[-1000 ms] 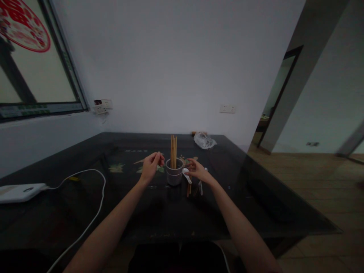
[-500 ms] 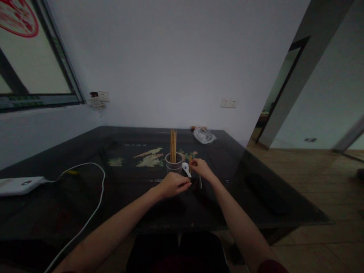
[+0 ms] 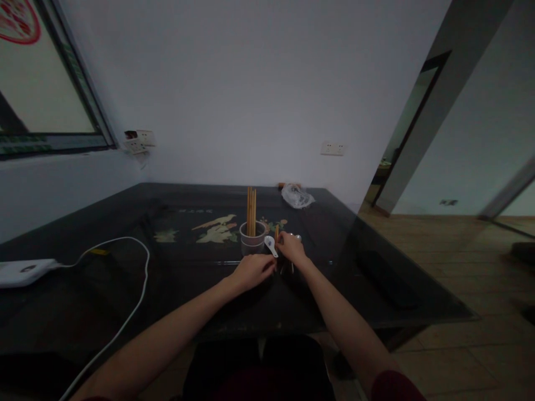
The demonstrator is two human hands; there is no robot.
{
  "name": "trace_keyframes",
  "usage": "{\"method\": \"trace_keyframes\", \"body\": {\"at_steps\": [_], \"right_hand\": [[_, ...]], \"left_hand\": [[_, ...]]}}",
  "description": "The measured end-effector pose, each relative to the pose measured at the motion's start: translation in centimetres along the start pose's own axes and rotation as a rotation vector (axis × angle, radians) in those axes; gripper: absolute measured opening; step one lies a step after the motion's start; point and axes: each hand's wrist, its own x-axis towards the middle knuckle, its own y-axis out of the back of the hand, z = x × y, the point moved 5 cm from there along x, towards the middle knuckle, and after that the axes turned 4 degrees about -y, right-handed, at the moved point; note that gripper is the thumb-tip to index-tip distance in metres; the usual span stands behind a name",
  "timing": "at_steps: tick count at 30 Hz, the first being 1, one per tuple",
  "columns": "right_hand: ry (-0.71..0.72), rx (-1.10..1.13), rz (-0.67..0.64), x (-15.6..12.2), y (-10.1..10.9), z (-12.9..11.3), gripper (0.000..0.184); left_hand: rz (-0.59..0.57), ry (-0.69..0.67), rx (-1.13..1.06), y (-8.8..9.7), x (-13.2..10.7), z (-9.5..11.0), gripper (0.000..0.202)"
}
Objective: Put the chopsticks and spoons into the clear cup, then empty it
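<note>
A short bundle of wooden chopsticks [image 3: 276,230] rises from the fingers of my right hand [image 3: 291,249], which is closed round it. My left hand [image 3: 253,270] is closed too, its fingertips pinching at the lower end of the chopsticks. Between the hands and the cup lies a white spoon [image 3: 271,245] with a blue mark. To its left stands a greyish cup [image 3: 252,243] holding several upright chopsticks [image 3: 251,211]. Shiny metal spoons [image 3: 298,238] are partly hidden behind my right hand.
The dark glossy table [image 3: 200,312] bears a bird-and-flower picture. A clear plastic bag [image 3: 296,196] lies at the back edge, a flat black object [image 3: 388,278] on the right. On the left, a white device [image 3: 27,273] trails a white cable [image 3: 146,273] toward me.
The view has shifted slightly. My right hand has moved a little over the metal spoons, whose bowls now show beyond it. My left fingertips stay near the lower end of the chopsticks.
</note>
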Motion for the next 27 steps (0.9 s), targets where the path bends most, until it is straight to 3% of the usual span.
{"method": "trace_keyframes", "body": {"at_steps": [4,27], "right_hand": [[0.010,-0.020,0.014,-0.1,-0.1,-0.6,0.018],[-0.001,-0.017,0.020,-0.1,-0.1,-1.0,0.020]], "left_hand": [[-0.047,0.133,0.047,-0.2,-0.2,-0.2,0.019],[-0.101,0.227,0.155,-1.6,-0.1,0.2,0.034]]}}
